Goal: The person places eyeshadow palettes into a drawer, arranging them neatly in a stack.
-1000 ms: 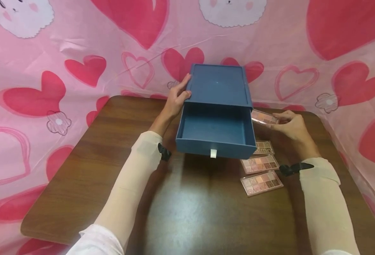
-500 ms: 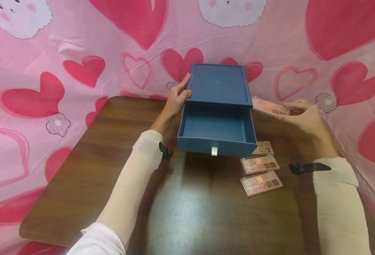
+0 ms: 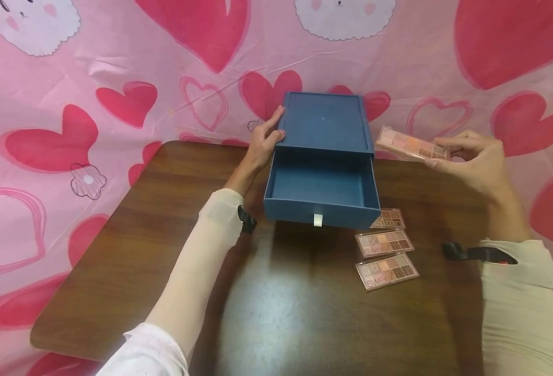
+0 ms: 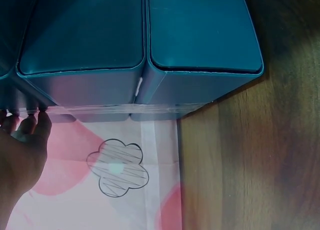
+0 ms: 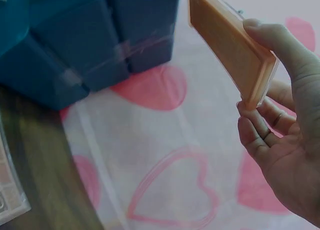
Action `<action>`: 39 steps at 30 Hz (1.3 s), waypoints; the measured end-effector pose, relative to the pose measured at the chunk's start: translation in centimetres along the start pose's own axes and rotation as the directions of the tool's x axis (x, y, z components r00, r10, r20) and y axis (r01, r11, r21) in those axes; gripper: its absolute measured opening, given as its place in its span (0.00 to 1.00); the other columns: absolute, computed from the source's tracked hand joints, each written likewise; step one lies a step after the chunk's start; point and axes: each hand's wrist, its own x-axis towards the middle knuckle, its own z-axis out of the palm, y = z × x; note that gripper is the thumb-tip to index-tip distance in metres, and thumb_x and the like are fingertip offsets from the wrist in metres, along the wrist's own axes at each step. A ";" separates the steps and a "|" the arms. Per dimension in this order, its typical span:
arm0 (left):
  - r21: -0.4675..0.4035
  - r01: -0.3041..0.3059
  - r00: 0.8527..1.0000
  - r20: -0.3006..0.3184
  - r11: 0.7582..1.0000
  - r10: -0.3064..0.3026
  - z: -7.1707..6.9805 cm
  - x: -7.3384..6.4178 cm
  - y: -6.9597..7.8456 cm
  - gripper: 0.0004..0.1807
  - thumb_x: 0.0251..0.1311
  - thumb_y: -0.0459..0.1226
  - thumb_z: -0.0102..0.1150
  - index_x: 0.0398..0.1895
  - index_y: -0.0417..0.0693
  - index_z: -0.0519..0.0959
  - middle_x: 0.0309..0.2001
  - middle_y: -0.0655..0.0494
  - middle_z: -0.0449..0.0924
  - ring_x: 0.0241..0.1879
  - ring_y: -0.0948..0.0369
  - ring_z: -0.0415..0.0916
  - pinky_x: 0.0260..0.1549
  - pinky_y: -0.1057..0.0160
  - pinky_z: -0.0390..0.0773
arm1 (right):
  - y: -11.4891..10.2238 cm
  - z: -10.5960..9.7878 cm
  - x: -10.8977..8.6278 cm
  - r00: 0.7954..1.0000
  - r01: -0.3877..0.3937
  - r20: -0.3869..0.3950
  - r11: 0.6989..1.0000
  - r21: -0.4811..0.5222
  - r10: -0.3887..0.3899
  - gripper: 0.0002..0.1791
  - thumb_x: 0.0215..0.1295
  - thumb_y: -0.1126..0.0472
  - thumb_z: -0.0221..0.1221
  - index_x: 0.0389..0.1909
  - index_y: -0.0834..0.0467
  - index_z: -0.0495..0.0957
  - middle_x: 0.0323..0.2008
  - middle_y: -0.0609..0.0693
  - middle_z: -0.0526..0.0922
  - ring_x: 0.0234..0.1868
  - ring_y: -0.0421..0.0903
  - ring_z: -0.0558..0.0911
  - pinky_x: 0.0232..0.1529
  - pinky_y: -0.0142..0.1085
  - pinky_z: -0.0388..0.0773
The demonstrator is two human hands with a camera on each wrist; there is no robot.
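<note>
A blue drawer unit [image 3: 325,122] stands at the back of the table, its top drawer [image 3: 320,210] pulled out, with a bare blue floor inside and a white tab on the front. My left hand [image 3: 262,143] rests against the unit's left side, thumb at the top edge; in the left wrist view its fingertips touch the blue wall. Right of the unit, my right hand [image 3: 480,164] pinches an eyeshadow palette [image 3: 410,143] by one end, raised above the tabletop. The right wrist view shows that palette [image 5: 230,45] from its edge and back, thumb on one face, fingers on the other.
Three more eyeshadow palettes lie in a column right of the drawer: the rear one [image 3: 390,218] partly hidden, a middle one [image 3: 384,243] and a front one [image 3: 387,271]. The brown wooden table [image 3: 314,313] meets a pink heart-print sheet [image 3: 201,47] behind.
My right hand has lifted the palette off the table and moved it up and to the right, away from the unit. My left hand has stayed on the unit's side.
</note>
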 end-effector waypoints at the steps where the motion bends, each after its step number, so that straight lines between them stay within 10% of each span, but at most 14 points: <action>1: 0.001 0.005 1.000 -0.001 1.000 -0.005 0.0 0.0 0.0 0.35 0.58 0.34 0.42 0.71 0.28 0.57 0.75 0.35 0.51 0.76 0.47 0.53 0.74 0.51 0.60 | -0.4 0.1 0.0 1.000 0.002 -0.002 0.999 0.051 -0.002 0.24 0.37 0.87 0.64 0.42 0.80 0.80 0.26 0.48 0.80 0.27 0.35 0.79 0.29 0.18 0.78; 7: 0.028 0.020 1.000 -0.007 0.999 -0.020 0.1 0.4 0.1 0.35 0.58 0.35 0.42 0.71 0.29 0.58 0.75 0.35 0.52 0.76 0.48 0.53 0.75 0.55 0.58 | -2.0 0.5 0.1 1.000 -0.012 0.018 0.984 0.177 0.009 0.24 0.36 0.89 0.63 0.42 0.78 0.81 0.29 0.52 0.80 0.29 0.37 0.79 0.30 0.19 0.79; 15: 0.046 0.044 0.999 -0.034 0.998 -0.042 0.1 1.0 0.0 0.35 0.57 0.35 0.43 0.70 0.29 0.59 0.75 0.36 0.54 0.76 0.50 0.54 0.76 0.61 0.56 | -3.3 2.6 0.2 0.991 0.024 0.132 0.998 -0.057 -0.016 0.27 0.36 0.87 0.65 0.46 0.79 0.79 0.31 0.46 0.80 0.32 0.30 0.83 0.37 0.16 0.78; 21: 0.036 0.052 0.998 -0.040 0.998 -0.050 0.2 1.1 -0.2 0.35 0.56 0.34 0.44 0.70 0.30 0.60 0.74 0.36 0.55 0.76 0.50 0.55 0.75 0.61 0.58 | -4.4 4.6 -0.1 0.982 0.016 0.185 0.948 -0.317 0.045 0.29 0.39 0.75 0.73 0.49 0.67 0.82 0.31 0.40 0.78 0.36 0.34 0.74 0.37 0.14 0.72; 39: -0.054 0.046 0.998 -0.037 0.997 -0.048 0.2 1.2 -0.4 0.34 0.58 0.31 0.48 0.69 0.28 0.60 0.74 0.35 0.54 0.76 0.49 0.53 0.76 0.60 0.54 | -5.8 10.5 0.3 0.934 0.088 0.350 0.899 -0.429 0.076 0.30 0.38 0.58 0.79 0.49 0.54 0.85 0.32 0.44 0.78 0.37 0.39 0.74 0.42 0.16 0.74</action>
